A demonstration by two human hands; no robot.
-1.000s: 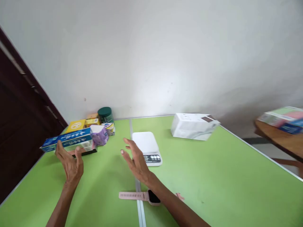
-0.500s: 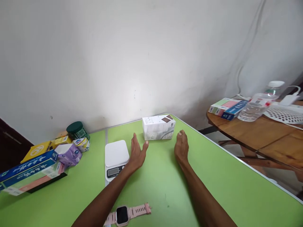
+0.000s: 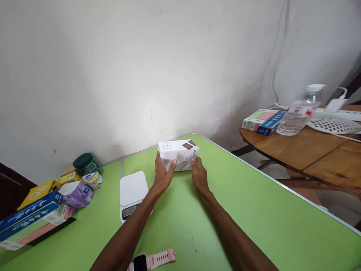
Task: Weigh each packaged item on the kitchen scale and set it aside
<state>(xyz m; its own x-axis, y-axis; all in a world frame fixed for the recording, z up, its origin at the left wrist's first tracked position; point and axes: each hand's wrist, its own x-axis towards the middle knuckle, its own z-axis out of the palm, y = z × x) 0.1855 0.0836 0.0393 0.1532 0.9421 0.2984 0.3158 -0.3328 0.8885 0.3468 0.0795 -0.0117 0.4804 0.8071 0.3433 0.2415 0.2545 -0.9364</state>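
Observation:
Both my hands are closed on a white cardboard box [image 3: 180, 154] with brown pictures on its top, near the far end of the green table [image 3: 180, 218]. My left hand [image 3: 163, 174] grips its left end, thumb on the near face and fingers partly hidden at the side. At the right end, my right hand [image 3: 199, 174] has its thumb on the near face; its other fingers are mostly hidden. A white kitchen scale [image 3: 134, 188] lies left of my left hand, partly covered by the forearm. A pink-strapped smartwatch [image 3: 141, 262] lies close to me.
On the left stand blue toothpaste boxes [image 3: 31, 216], a yellow box [image 3: 38, 194], a purple tissue pack [image 3: 76, 194] and a dark green jar [image 3: 87, 163]. A wooden table [image 3: 304, 150] at right holds a water bottle [image 3: 296, 114], more boxes [image 3: 263, 121] and a power strip [image 3: 346, 114].
My hands have come together from either side and taken hold of the white box by its ends. The camera view has shifted slightly to the right.

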